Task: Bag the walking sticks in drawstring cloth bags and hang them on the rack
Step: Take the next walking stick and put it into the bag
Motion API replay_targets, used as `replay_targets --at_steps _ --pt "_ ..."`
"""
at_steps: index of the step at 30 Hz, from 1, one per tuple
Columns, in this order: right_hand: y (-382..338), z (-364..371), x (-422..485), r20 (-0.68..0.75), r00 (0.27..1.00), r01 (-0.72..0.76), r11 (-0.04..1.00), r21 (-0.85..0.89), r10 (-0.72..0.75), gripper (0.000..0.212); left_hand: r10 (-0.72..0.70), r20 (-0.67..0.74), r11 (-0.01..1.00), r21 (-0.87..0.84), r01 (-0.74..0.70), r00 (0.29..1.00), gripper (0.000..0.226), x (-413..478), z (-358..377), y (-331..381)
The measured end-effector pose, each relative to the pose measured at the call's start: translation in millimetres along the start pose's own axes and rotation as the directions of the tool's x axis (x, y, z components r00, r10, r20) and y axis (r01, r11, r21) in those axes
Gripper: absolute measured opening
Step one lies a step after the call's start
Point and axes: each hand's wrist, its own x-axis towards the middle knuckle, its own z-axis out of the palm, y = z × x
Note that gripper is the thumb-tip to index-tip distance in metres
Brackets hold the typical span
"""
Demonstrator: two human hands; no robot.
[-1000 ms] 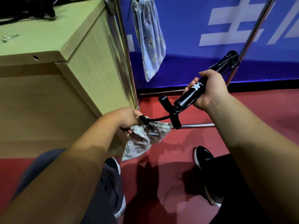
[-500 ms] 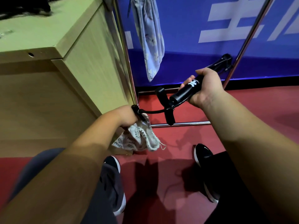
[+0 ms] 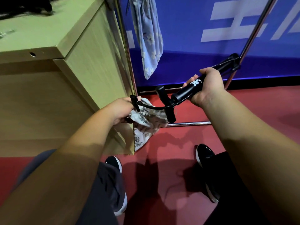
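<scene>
Far left: a wooden cabinet (image 3: pixel 90 65) is standing against the rack (image 3: pixel 126 46). Dark items (image 3: pixel 24 5) are lying on its top, too blurred to identify, so I am not counting them as sticks waiting.

Your left hand (image 3: pixel 120 109) is working just off the cabinet's corner. Its fingers are curling round the gathered top of a leaf-print cloth bag (image 3: pixel 146 125), and they are also pinching the small black end piece of a cord that is trailing from the walking stick (image 3: pixel 186 93). The bag is hanging limp below your fist. I cannot tell whether its mouth is being held open.

Above centre, a blue floral bag (image 3: pixel 149 38) is hanging from the rack and tapering to a point. I am judging that as one bag already hung, though its contents are not showing.

Your right hand (image 3: pixel 209 86) is wrapping fully round the stick's black barrel and holding it level, well above the red floor (image 3: pixel 162 151). The stick's cross-handle is pointing toward the bag and overlapping the cloth's edge, while its far end is reaching toward the rack's right-hand upright. The whole barrel is lying outside the cloth.

Assessment: this stick is only at the start of insertion. Only its cord end is meeting the bag. You are leaving three steps open: feeding the stick inside, drawing the string closed, and hanging the bag beside the blue one.
</scene>
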Motion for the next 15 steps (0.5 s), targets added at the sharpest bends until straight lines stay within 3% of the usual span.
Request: replay_targets --at_steps 4,11,15 --pt "-4 0 2 -0.062 0.997 0.045 0.999 -0.013 -0.046 0.015 -0.043 0.023 0.999 -0.029 0.043 0.999 0.012 0 -4 1" --pt "-5 -5 12 -0.141 0.984 0.085 0.979 -0.184 -0.111 0.010 -0.063 0.030 0.997 -0.046 0.065 0.998 0.023 -1 -6 1" --pt "-1 1 13 -0.078 0.984 0.140 0.969 -0.203 -0.159 0.016 -0.002 0.012 1.000 0.028 0.001 1.000 0.023 -6 3 4"
